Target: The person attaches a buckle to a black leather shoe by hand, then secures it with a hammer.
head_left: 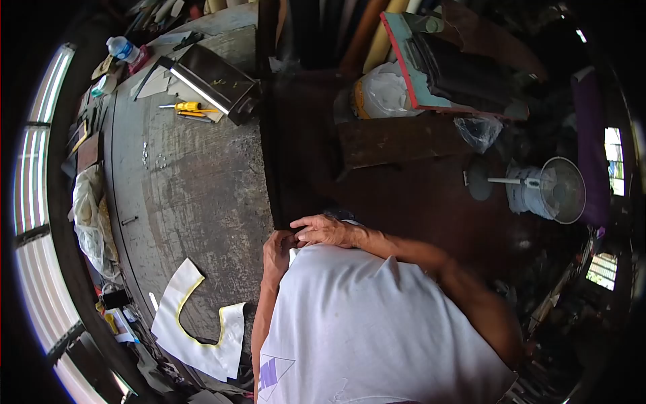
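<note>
Left hand curled closed, right hand laid over it, fingers loose and open. White bit shows between them, grip hidden. Probably thin cloth: light, floppy, so pinch its edge. Panel sits well apart from left hand on table.

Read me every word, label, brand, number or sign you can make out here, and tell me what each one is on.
No text here can be read as words.
Bottle: blue label band, too small and blurred to read.
White shirt: a purple triangle graphic, no legible letters.
Metal box: faint yellowish marks, too blurred to read.
</note>
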The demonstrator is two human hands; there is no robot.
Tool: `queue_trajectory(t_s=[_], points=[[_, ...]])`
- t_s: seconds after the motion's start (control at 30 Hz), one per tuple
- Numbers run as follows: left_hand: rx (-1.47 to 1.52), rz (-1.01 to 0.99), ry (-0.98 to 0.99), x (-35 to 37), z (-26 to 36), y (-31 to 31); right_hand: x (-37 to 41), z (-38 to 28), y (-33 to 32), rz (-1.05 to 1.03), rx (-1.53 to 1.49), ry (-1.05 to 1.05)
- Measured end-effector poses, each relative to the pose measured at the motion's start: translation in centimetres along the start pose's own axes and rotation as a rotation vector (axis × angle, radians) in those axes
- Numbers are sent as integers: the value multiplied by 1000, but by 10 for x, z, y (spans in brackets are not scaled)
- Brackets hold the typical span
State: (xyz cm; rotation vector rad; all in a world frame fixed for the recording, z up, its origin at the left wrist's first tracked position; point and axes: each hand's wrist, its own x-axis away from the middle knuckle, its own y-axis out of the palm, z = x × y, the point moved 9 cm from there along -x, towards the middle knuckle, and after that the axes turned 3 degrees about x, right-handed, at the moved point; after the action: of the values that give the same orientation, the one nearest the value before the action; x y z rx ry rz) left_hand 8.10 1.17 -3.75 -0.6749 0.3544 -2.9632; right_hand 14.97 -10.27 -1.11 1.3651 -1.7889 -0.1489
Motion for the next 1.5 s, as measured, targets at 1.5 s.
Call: queue_trajectory(t_s=[1.5], points=[[-1043,-833,813,-433,285,885,634,63,-738,894,1365,-107]])
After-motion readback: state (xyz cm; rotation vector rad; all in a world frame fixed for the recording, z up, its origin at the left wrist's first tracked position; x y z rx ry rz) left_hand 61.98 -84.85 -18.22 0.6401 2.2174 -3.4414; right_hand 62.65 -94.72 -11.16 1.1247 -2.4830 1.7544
